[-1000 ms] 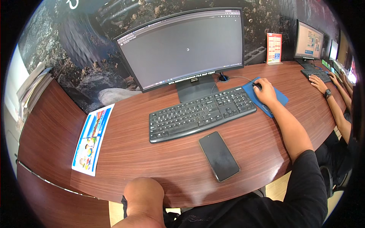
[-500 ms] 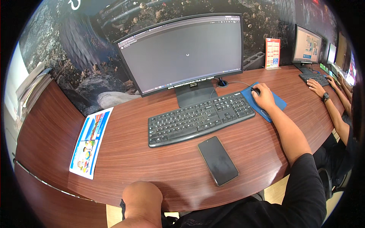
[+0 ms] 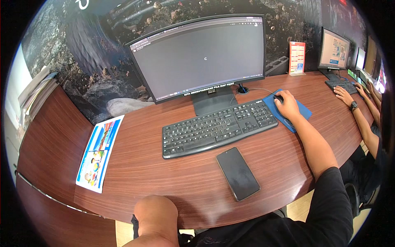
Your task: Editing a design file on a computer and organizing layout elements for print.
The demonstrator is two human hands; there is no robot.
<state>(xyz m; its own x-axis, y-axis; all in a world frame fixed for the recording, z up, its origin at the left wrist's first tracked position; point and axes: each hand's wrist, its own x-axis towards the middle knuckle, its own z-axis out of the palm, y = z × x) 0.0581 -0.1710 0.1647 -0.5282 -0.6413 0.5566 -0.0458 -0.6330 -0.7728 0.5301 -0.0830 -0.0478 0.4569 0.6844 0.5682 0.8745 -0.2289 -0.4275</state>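
Observation:
My right hand point(image 3: 288, 106) rests closed over a black computer mouse point(image 3: 279, 99) on a blue mouse pad point(image 3: 303, 110). Most of the mouse is hidden under the fingers. Of my left arm only a bent part, seemingly the elbow point(image 3: 156, 210), shows at the desk's front edge; the left hand is out of sight. Just left of the mouse pad lies a black keyboard point(image 3: 218, 131). A dark smartphone point(image 3: 238, 173) lies screen up below it, untouched. Behind the keyboard stands a monitor point(image 3: 197, 57) showing a dark page with a small loading ring.
A colourful printed sheet point(image 3: 98, 154) lies on the wooden desk point(image 3: 135, 164) at left, beside a wooden partition point(image 3: 53, 144) with stacked papers point(image 3: 39, 96). A desk calendar point(image 3: 297, 58) stands at the back. At far right a co-worker's hand point(image 3: 342, 95) is on another keyboard point(image 3: 334, 85), before a second monitor point(image 3: 335, 48).
The loading ring on the screen has turned. The whole view has shifted very slightly; my right hand stays on the mouse.

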